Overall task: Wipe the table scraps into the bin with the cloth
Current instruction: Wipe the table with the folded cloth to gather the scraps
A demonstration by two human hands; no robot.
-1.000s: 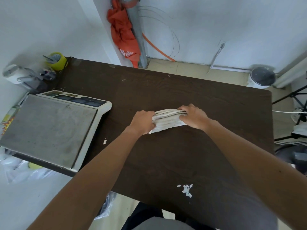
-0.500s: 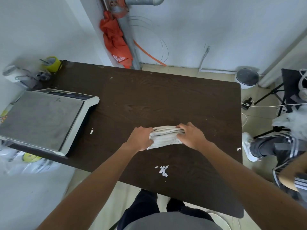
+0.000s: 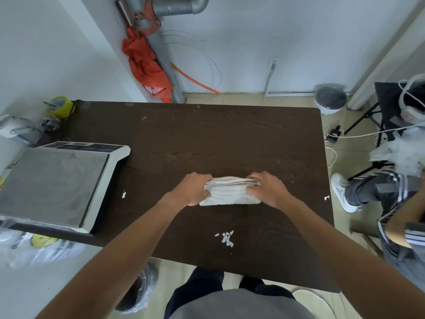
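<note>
One table (image 3: 207, 134), one cloth (image 3: 230, 192), one scale (image 3: 53, 180), two hands (image 3: 195, 189) (image 3: 269, 191) — one scrap cluster (image 3: 226, 238), two stray scraps (image 3: 124, 194) (image 3: 326, 198)

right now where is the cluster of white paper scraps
In the head view the cluster of white paper scraps lies near the front edge of the dark table, just this side of the folded white cloth.

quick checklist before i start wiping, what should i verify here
1. Hold on cloth: ok, left grip and right grip hold its two ends.
2. Contact with table: ok, the cloth rests on the dark top.
3. Scraps found: ok, scrap pile near the front edge, single scrap beside the scale, stray scrap at the right edge.
4. Path to the scrap pile: ok, bare wood between.
5. Bin ready at the edge: cannot tell; a white lidded container stands on the floor past the far right corner.
</note>
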